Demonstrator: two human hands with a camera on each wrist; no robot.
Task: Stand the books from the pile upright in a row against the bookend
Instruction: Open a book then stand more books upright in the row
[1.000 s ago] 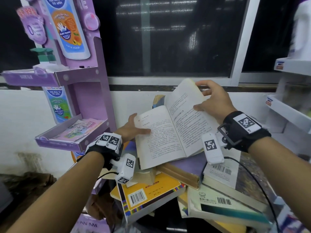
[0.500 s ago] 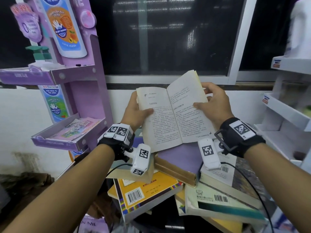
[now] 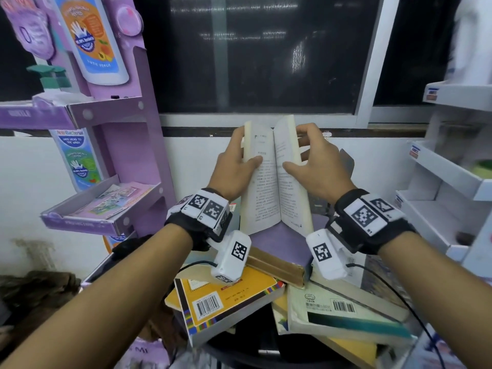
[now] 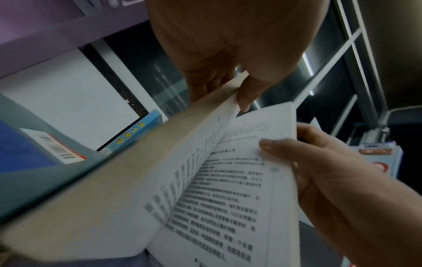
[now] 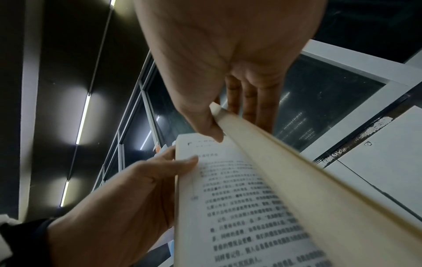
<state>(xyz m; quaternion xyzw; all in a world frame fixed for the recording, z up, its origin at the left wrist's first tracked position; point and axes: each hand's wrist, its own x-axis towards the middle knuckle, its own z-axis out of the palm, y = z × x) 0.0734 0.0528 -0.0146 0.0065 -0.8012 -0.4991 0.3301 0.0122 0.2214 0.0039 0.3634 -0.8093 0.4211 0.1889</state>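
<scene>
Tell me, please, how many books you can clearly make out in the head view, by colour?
open book: 1
purple book: 1
yellow book: 1
white and green book: 1
Total: 4; others in the pile are too hidden to count.

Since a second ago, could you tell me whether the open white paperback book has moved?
Yes: the open white paperback book rose toward the window sill and folded partly shut.

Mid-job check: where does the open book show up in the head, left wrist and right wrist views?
Head: open book upper centre, held upright between left hand and right hand.
Left wrist: it runs from lower left up to centre.
Right wrist: it fills lower right.
Shared landmark: the dark window behind.
</scene>
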